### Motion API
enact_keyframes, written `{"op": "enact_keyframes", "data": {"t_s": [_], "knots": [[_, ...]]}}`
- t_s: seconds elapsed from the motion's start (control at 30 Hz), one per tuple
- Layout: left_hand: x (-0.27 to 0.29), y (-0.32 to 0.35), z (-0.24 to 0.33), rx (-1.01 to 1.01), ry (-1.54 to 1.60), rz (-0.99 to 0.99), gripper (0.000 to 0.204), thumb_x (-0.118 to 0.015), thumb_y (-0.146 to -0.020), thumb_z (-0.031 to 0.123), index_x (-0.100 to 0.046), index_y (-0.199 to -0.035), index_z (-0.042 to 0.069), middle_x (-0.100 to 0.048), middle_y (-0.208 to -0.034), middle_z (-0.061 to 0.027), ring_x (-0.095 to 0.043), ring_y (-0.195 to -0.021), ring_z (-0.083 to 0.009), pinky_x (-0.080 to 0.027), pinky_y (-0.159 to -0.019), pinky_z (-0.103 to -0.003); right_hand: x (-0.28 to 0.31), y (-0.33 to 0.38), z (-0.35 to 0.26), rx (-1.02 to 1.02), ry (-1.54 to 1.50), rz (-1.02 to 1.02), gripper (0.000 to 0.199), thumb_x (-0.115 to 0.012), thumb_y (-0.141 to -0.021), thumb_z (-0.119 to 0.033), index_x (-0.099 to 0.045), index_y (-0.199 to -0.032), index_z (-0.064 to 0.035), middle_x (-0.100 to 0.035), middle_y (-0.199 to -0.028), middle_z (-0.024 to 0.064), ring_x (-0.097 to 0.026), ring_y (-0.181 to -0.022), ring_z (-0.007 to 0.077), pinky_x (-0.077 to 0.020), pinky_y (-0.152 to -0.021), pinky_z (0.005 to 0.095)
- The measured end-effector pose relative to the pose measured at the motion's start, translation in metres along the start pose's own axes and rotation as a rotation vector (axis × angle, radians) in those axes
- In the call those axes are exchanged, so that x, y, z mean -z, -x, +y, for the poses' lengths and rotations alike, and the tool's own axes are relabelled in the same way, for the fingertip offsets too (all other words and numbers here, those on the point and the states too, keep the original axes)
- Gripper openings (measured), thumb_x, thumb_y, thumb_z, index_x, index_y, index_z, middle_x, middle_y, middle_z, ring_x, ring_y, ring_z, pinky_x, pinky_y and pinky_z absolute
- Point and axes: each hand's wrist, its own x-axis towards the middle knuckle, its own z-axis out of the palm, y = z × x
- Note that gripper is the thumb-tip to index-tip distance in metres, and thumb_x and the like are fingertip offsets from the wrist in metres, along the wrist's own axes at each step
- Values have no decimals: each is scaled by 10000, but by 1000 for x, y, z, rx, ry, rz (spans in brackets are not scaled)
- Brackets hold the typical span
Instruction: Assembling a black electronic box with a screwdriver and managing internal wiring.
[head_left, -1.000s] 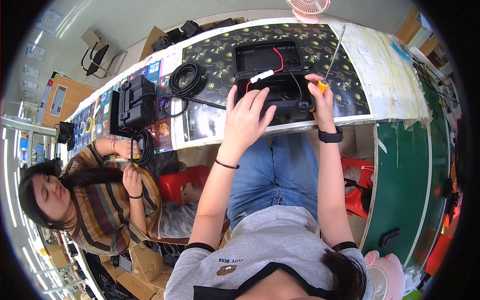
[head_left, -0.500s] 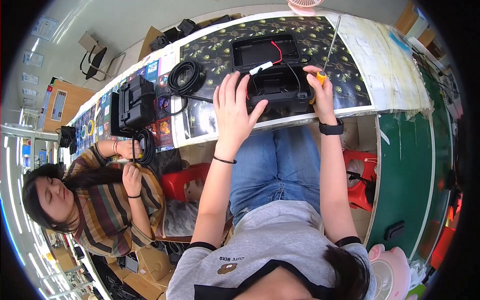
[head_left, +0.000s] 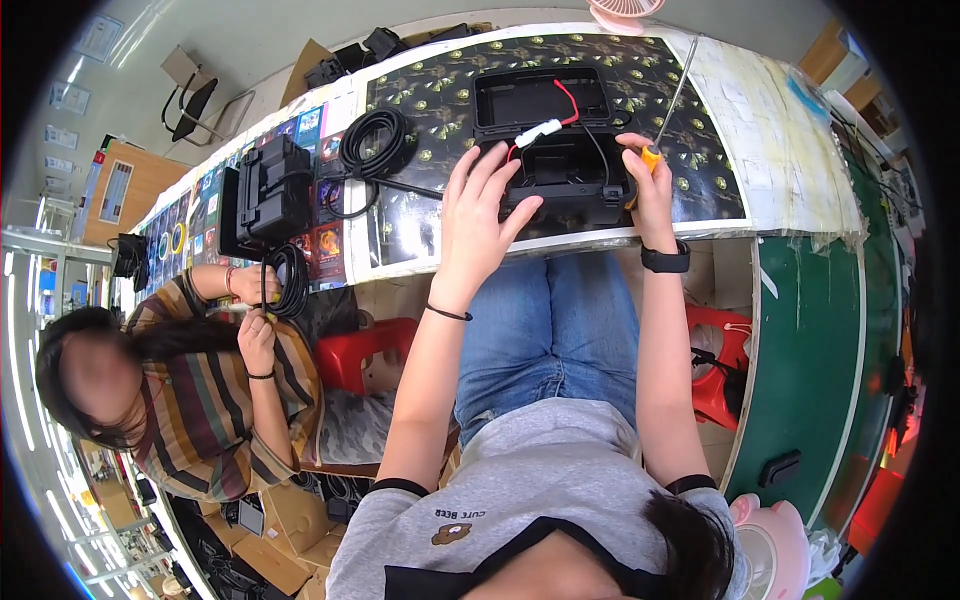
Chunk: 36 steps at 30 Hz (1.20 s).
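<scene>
An open black plastic case (head_left: 575,207) lies before me at the table's front edge, its lid (head_left: 545,98) folded back to the far side. My left hand (head_left: 478,225) rests against the case's left end, fingers extended and thumb apart along the front. In my right hand (head_left: 652,195), at the case's right end, is a screwdriver (head_left: 650,158) with a yellow handle; its long metal shaft points up and away. A white connector (head_left: 538,132) with a red wire (head_left: 571,97) sits across the case opening. Part of the left end is hidden behind my left fingers.
A coiled black cable (head_left: 372,150) lies left of the case, one length leading toward my left hand. Farther left stands another black case (head_left: 272,190). A co-worker at the left holds a black cable coil (head_left: 289,283). A pink fan (head_left: 625,12) stands at the far edge.
The whole view has shifted slightly. My left fingers are bent a little more at the case's left end. The screwdriver stays in my right hand beside the case.
</scene>
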Motion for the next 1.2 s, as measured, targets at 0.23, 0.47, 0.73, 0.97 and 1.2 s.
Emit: {"op": "enact_keyframes", "data": {"t_s": [0.23,0.47,0.73,0.97,1.2], "knots": [[2,0,-3,16,8,-72,250,-725,-853,257,-722,-1050,103,-693,-1054,-90,-441,-1309,-363,-402,-1040,-455,-1,0,-2,-9,-14,3,252,-654,-912,-187,-665,-1115,-39,-652,-1115,25,-573,-1039,115,-409,-959,264],[-2,0,-4,16,3,-41,193,-738,-842,247,-725,-960,95,-680,-936,-81,-464,-1273,-363,-416,-1008,-454,-1,-1,-2,-12,-16,-7,246,-651,-913,-181,-666,-1113,-38,-649,-1095,15,-567,-1011,103,-411,-943,259],[-6,0,-5,-10,6,16,286,-793,-774,268,-642,-830,32,-622,-1023,-76,-473,-1258,-375,-442,-981,-462,-1,2,-4,-18,-30,-13,223,-648,-917,-154,-666,-1105,-36,-632,-1065,-2,-550,-962,80,-416,-881,235],[-14,7,-5,38,47,73,360,-826,-731,303,-616,-835,30,-573,-869,-125,-480,-1261,-411,-431,-946,-484,1,5,-5,-20,11,-15,237,-646,-905,-162,-653,-1099,-28,-631,-1048,-1,-544,-940,79,-415,-872,235],[-26,15,-11,-17,77,209,469,-823,-696,427,-618,-816,22,-550,-778,-86,-554,-1167,-421,-454,-969,-508,1,8,-9,-14,30,-25,281,-650,-902,-203,-637,-1119,-24,-619,-1102,16,-538,-959,94,-407,-889,243]]}}
